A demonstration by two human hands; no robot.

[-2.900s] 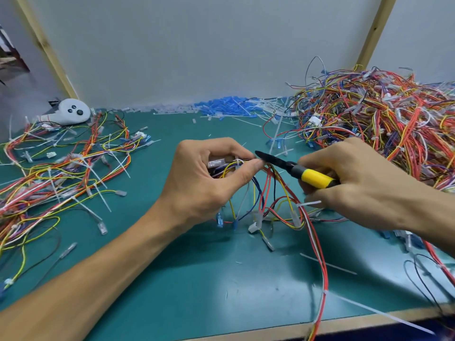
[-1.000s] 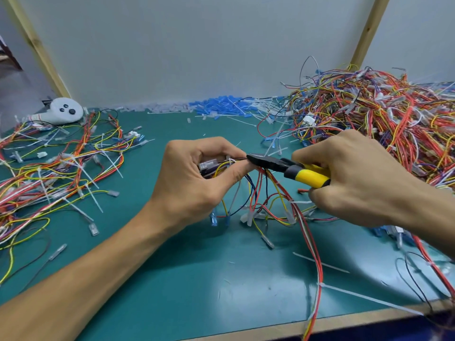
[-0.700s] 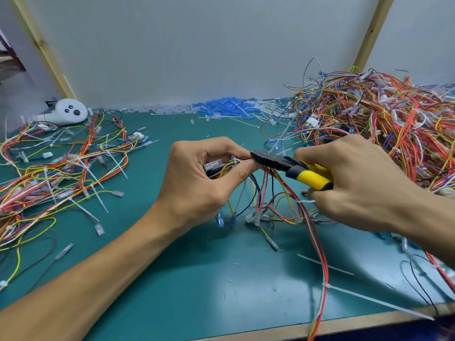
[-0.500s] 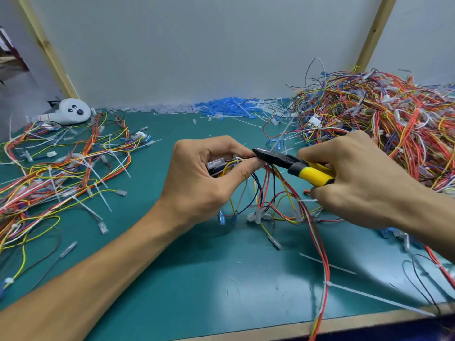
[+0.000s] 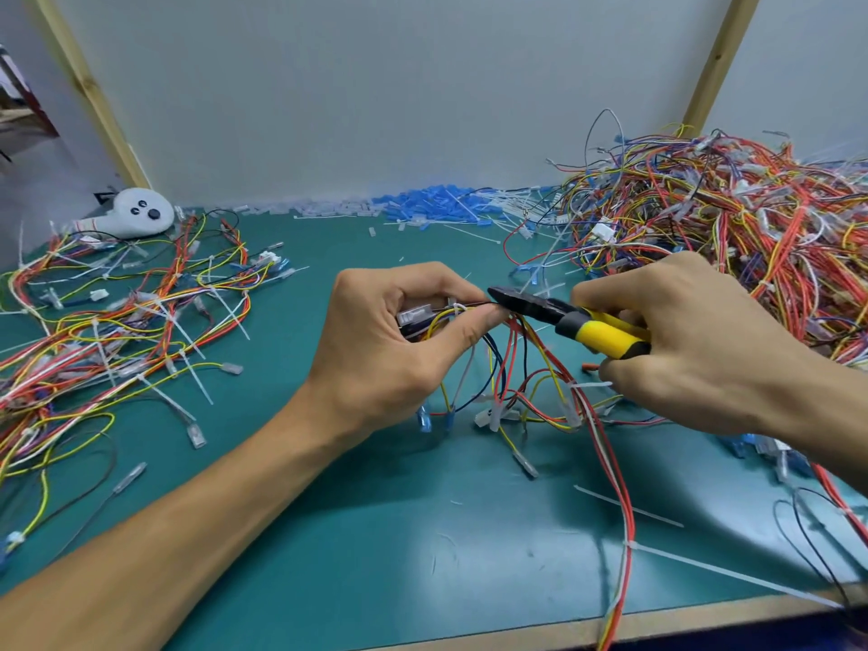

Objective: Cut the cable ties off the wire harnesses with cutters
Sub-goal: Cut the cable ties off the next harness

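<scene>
**Cutters at the tie, mid-table**

We pinch a harness [image 5: 516, 368] in our left hand [image 5: 385, 340], thumb and fingers curled round its bundled end above the middle of the green table [image 5: 329, 533]. Our right hand [image 5: 704, 340] grips the yellow-handled cutters [image 5: 563, 317], black tip just beside the white tie [image 5: 458, 305]. A wire pile [image 5: 751, 218] fills the far right corner, loose harnesses [image 5: 117, 321] the left edge, and blue scraps [image 5: 432, 202] the far edge below a pale wall [image 5: 375, 86].
</scene>
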